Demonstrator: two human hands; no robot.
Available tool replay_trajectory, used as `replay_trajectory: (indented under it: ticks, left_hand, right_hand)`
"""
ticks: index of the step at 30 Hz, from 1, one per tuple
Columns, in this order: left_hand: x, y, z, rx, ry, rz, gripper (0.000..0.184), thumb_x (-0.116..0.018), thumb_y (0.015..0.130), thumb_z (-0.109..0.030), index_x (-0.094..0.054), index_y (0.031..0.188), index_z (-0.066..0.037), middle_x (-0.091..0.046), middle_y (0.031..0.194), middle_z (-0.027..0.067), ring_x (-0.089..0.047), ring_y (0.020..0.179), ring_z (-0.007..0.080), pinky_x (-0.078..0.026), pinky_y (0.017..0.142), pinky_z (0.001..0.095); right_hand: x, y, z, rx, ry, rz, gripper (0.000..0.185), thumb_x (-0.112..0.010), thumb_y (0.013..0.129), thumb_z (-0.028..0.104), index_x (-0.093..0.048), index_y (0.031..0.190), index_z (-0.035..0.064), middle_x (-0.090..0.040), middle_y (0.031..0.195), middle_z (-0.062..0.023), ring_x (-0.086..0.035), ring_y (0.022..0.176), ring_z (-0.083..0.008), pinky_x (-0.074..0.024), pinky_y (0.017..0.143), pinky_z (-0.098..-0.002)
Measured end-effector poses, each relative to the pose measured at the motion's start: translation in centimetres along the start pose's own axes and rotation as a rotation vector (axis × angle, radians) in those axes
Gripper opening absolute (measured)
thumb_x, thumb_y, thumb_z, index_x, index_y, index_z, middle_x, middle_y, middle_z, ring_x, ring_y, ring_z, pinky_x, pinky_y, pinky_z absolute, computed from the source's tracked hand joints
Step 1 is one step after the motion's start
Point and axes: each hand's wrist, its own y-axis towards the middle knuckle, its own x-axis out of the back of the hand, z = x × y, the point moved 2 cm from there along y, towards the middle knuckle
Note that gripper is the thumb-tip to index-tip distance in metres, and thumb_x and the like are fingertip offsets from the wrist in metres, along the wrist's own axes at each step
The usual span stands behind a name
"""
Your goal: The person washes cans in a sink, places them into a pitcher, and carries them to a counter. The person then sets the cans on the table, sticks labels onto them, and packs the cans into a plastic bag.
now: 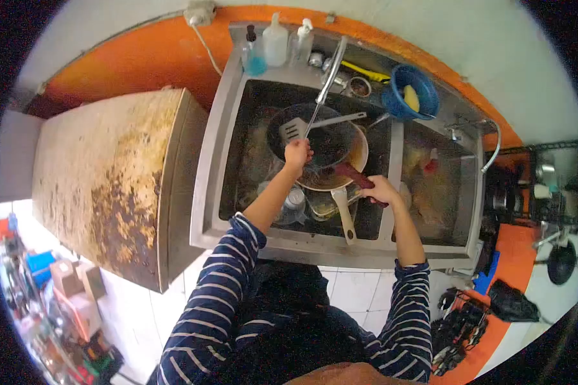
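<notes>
My right hand (381, 190) is wrapped around the dark red handle (354, 174) of a dark frying pan (331, 142) in the left sink basin. My left hand (297, 156) is closed above the pan's left side, at the lower end of a thin bright line running down from the faucet (331, 74). Whether that line is water or a thin handle, I cannot tell. A slotted spatula (293, 129) lies across the dark pan, its handle pointing right. Under it sits a light-rimmed pan (364, 151) with a beige handle (344, 217).
Clear dishes (291, 200) lie in the left basin (241, 186). Bottles (275, 42) and a blue basket (424, 109) stand along the back ledge. The right basin (440, 218) holds murky water and a second faucet (494, 138). A stained cabinet (119, 186) stands at left.
</notes>
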Motion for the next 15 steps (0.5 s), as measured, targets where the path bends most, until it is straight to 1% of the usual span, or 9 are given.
replay_trajectory:
  ticks: [2,3,5,7,9,11,13,14,15]
  left_hand:
    - [2.3,-3.5,0.1,0.021,0.031,-0.1,0.018,-0.052,0.082,-0.02,-0.053,0.08,-0.002,-0.047,0.059,0.0023,-0.044,0.047,0.0114,-0.035,0.04,0.0273]
    - [-2.9,3.4,-1.5,-0.07,-0.003,-0.054,0.018,-0.052,0.082,-0.02,-0.053,0.08,-0.002,-0.047,0.059,0.0023,-0.044,0.047,0.0114,-0.035,0.04,0.0273]
    - [-0.1,2.6,1.0,0.018,-0.056,-0.191,0.014,-0.049,0.083,-0.015,-0.052,0.078,-0.002,-0.046,0.058,0.0013,-0.043,0.045,0.0116,-0.034,0.04,0.0258]
    - [3.9,2.5,4.2,0.017,-0.086,-0.156,0.014,-0.048,0.083,-0.015,-0.052,0.078,-0.003,-0.046,0.058,0.0016,-0.043,0.046,0.0112,-0.033,0.04,0.0255]
    - [7.9,2.1,6.0,0.019,0.025,-0.059,0.015,-0.05,0.081,-0.018,-0.053,0.082,-0.003,-0.049,0.061,0.005,-0.048,0.051,0.0147,-0.038,0.045,0.0286]
    - [11.5,0.7,7.8,0.044,0.165,-0.04,0.018,-0.052,0.079,-0.02,-0.053,0.085,-0.003,-0.053,0.064,0.0082,-0.053,0.056,0.0187,-0.043,0.049,0.0319]
    - [15.0,-0.4,9.0,-0.474,1.194,-0.465,0.036,-0.057,0.072,-0.028,-0.054,0.089,0.004,-0.057,0.072,0.021,-0.057,0.067,0.0342,-0.046,0.059,0.0406]
    - [17.3,0.9,10.6,-0.468,1.195,-0.478,0.036,-0.057,0.072,-0.028,-0.054,0.089,0.004,-0.057,0.072,0.021,-0.057,0.067,0.0342,-0.046,0.059,0.0406]
    - [19.7,2.9,13.2,-0.2,1.321,-0.243,0.041,-0.057,0.071,-0.03,-0.054,0.091,0.005,-0.056,0.08,0.0243,-0.055,0.077,0.0369,-0.045,0.068,0.0407]
  right_hand:
    - [-2.9,-2.7,2.1,0.148,-0.576,-0.396,0.018,-0.062,0.07,0.011,-0.057,0.086,0.0047,-0.059,0.081,-0.0135,-0.058,0.067,-0.023,-0.0443,0.062,-0.0349]
    - [3.8,1.3,3.3,0.188,-0.614,-0.489,0.018,-0.062,0.07,0.011,-0.057,0.086,0.0047,-0.059,0.081,-0.0135,-0.058,0.067,-0.023,-0.0443,0.062,-0.0349]
    - [0.7,0.8,4.4,0.528,-0.849,-1.21,0.015,-0.058,0.07,0.014,-0.056,0.083,0.0054,-0.058,0.076,-0.0159,-0.056,0.072,-0.032,-0.0435,0.063,-0.0407]
    - [-3.9,1.0,6.4,0.674,-0.35,-0.923,0.015,-0.055,0.072,0.014,-0.054,0.082,0.0026,-0.057,0.077,-0.0174,-0.054,0.07,-0.0354,-0.0426,0.061,-0.0427]
    - [-8.6,5.0,5.8,0.523,-0.256,-0.51,0.022,-0.059,0.07,0.016,-0.055,0.087,0.002,-0.057,0.086,-0.0172,-0.056,0.081,-0.0312,-0.044,0.069,-0.0385]
    - [-12.8,9.0,4.5,0.379,-0.608,-0.283,0.027,-0.058,0.072,0.022,-0.056,0.09,0.0026,-0.058,0.086,-0.0178,-0.056,0.079,-0.0321,-0.0442,0.068,-0.0385]
    - [-15.6,11.8,3.1,0.324,-0.748,-0.135,0.034,-0.056,0.074,0.027,-0.055,0.093,-0.0018,-0.058,0.088,-0.0204,-0.057,0.081,-0.0309,-0.0446,0.067,-0.038]
    - [-16.0,12.3,3.4,0.332,-0.753,-0.126,0.034,-0.056,0.074,0.027,-0.055,0.093,-0.0018,-0.058,0.088,-0.0204,-0.057,0.081,-0.0309,-0.0446,0.067,-0.038]
    - [-16.3,12.8,3.5,0.175,-0.517,-0.052,0.037,-0.054,0.075,0.026,-0.054,0.093,-0.0058,-0.057,0.091,-0.0224,-0.056,0.084,-0.0309,-0.0443,0.068,-0.0373]
